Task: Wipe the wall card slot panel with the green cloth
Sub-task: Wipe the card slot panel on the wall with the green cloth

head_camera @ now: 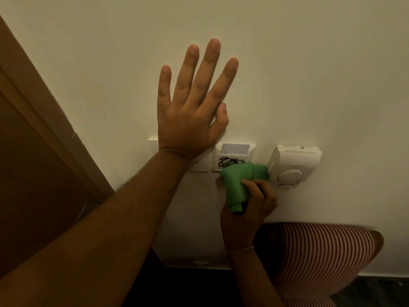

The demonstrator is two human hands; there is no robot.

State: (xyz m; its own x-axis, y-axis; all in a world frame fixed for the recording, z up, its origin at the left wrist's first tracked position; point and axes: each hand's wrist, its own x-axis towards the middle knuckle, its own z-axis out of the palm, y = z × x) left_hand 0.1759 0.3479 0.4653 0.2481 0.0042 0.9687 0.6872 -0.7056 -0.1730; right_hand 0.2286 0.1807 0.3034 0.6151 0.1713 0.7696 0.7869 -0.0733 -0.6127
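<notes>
Left hand (190, 111): spread flat on wall, bracing above card slot panel (232, 159).
Right hand (247, 209): gripping bunched green cloth (241, 182), pressed at panel's lower edge.

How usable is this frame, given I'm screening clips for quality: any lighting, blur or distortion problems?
Head view: dim, warm yellowish light; soft shadow beside the left hand on the wall; green cloth and right hand slightly motion-blurred; wide-angle bending slants the door frame; black scribble on the card slot panel is readable; no glare.
</notes>
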